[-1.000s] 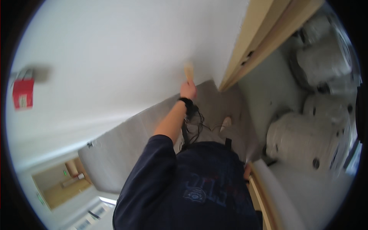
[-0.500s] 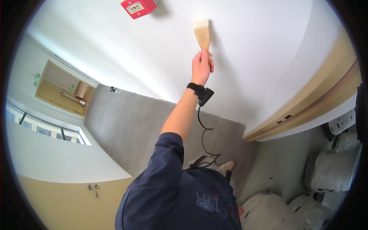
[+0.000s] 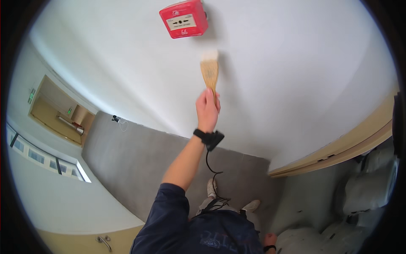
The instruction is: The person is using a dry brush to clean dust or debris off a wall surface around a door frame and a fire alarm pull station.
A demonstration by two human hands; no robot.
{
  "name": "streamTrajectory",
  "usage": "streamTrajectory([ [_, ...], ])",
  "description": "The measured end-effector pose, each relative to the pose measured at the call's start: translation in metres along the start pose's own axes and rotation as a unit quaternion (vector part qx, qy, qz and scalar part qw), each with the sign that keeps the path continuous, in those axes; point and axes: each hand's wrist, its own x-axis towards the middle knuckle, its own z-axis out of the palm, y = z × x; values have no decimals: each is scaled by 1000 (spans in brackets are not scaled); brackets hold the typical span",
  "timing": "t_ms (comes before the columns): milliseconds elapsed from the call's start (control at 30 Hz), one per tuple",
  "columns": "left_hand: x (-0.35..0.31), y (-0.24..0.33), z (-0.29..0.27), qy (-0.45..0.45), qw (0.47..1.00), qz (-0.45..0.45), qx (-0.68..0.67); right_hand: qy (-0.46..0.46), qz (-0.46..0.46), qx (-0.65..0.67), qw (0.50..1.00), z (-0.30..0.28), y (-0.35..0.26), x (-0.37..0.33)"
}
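My left hand (image 3: pixel 208 111) is closed round the narrow handle of a flat, wide wooden brush (image 3: pixel 209 74). Its pale bristles point up toward the white wall (image 3: pixel 270 76); whether they touch it I cannot tell. A black strap with a small box sits on that wrist, and a black cable runs from it down toward my waist. Just above the bristles, a red call-point box (image 3: pixel 182 20) is fixed to the wall. Low at my right side hangs my right hand (image 3: pixel 270 239), with a black wristband; its fingers are too small and blurred to make out.
Grey floor (image 3: pixel 139 152) runs along the foot of the wall. A wooden door frame (image 3: pixel 338 148) stands at the right, with pale plastic-covered items (image 3: pixel 368 190) beyond it. At the lower left is a door handle (image 3: pixel 103 242); a small black device (image 3: pixel 115 118) lies near the wall.
The red box has come further into view, and the brush in my left hand is now lower in the picture, just beneath it. My right wristband and both shoes now show.
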Motion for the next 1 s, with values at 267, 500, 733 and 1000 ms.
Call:
streamTrajectory([
  [267, 58, -70, -42, -42, 990, 21, 135, 68, 77, 193, 976, 58, -64, -4],
  [500, -55, -170, -91, -33, 977, -107, 182, 76, 86, 281, 953, 74, -97, -19],
  [733, 65, 23, -55, -14, 998, 43, -32, 16, -3, 166, 986, 26, -125, -20],
  [1000, 33, -108, -36, 23, 994, 38, 100, -16, 74, 476, 876, 10, -142, 43],
])
